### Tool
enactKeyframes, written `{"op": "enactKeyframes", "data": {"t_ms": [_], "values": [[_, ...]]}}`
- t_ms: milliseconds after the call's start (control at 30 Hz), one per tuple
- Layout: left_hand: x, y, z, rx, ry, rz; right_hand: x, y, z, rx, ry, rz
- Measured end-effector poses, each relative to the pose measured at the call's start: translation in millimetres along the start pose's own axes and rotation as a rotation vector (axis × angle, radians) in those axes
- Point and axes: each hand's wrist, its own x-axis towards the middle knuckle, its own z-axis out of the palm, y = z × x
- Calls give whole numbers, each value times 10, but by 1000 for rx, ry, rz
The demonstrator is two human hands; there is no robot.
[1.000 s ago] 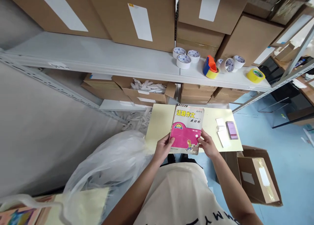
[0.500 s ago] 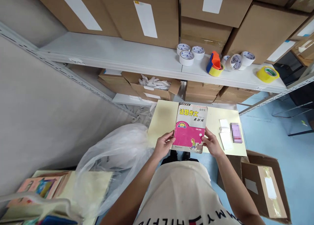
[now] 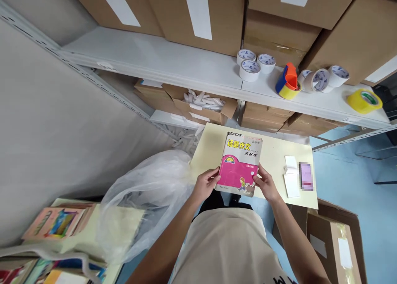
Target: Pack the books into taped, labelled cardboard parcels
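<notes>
A paperback book [image 3: 237, 170] with a pink and grey cover and yellow Chinese lettering is held face up over the near edge of a pale yellow table [image 3: 204, 147]. My left hand [image 3: 205, 184] grips its left edge, thumb on the cover. On the opposite edge, my right hand [image 3: 266, 184] pinches the book the same way. Both hands' remaining fingers are partly hidden beneath it. To the right on the table lie white paper slips [image 3: 291, 180] and a purple item [image 3: 306, 176], blurred out by pixels.
Tape rolls [image 3: 249, 70] and a tape dispenser [image 3: 288, 81] stand on the shelf [image 3: 149, 54] ahead, under large cartons [image 3: 198, 15]. A clear plastic bag [image 3: 145, 193] bulges at left, near stacked books [image 3: 58, 222]. An open carton [image 3: 331, 242] sits on the floor at right.
The camera view has shifted, so the shelf items appear further right and the books at lower left show more. Both hands keep hold of the book, which stays nearly in place.
</notes>
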Motion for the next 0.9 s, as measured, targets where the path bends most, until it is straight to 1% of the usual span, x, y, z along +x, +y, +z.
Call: {"op": "enactKeyframes", "data": {"t_ms": [133,233,400,500,600,733,800,900], "values": [[131,-220,-215,7,22,-36,212,15,207,-42,-90,19],[260,-422,-394,20,48,-67,448,119,376,-74,-131,49],[527,-872,-702,157,75,-109,952,511,630,-168,-124,65],[689,-1157,-838,289,63,-126,1221,755,734,-255,-105,74],[820,-1364,-900,400,13,-142,1406,944,783,-316,-45,90],[922,-1512,-909,425,-25,-126,1539,1140,796,-394,22,125],[949,-1564,-911,426,-16,-100,1582,1230,789,-440,67,133],[956,-1626,-920,469,44,-78,1610,1352,765,-537,145,119]]}}
